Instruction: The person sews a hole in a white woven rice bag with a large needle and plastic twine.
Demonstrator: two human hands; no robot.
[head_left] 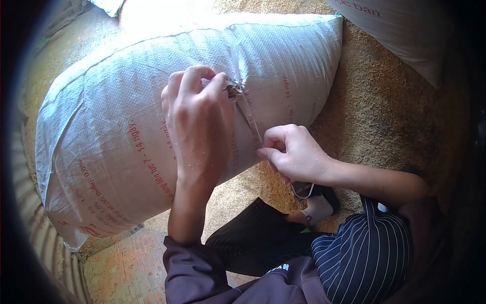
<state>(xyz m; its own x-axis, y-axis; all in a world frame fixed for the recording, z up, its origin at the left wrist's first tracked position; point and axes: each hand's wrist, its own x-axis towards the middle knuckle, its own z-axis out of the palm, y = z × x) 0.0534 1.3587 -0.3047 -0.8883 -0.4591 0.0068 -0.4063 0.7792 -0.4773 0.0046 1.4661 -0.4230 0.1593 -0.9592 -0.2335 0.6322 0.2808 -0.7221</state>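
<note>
A large white woven sack (111, 121) with red print lies across the view, full and rounded. A pale strap (250, 116) runs over it near its middle. My left hand (197, 101) is on the sack, its fingers bent and pinching at a small gathered spot where the strap begins. To the right, at the sack's lower edge, my right hand (291, 152) is closed on the strap, which is stretched between the two hands. A white loop (302, 191) hangs below the right hand.
Another white sack (400, 35) stands at the upper right. Husk-like grains (374, 106) cover the ground. Brick paving (121, 266) shows at the lower left, beside a corrugated wall (45, 243). My leg and a foot (319, 209) are below the hands.
</note>
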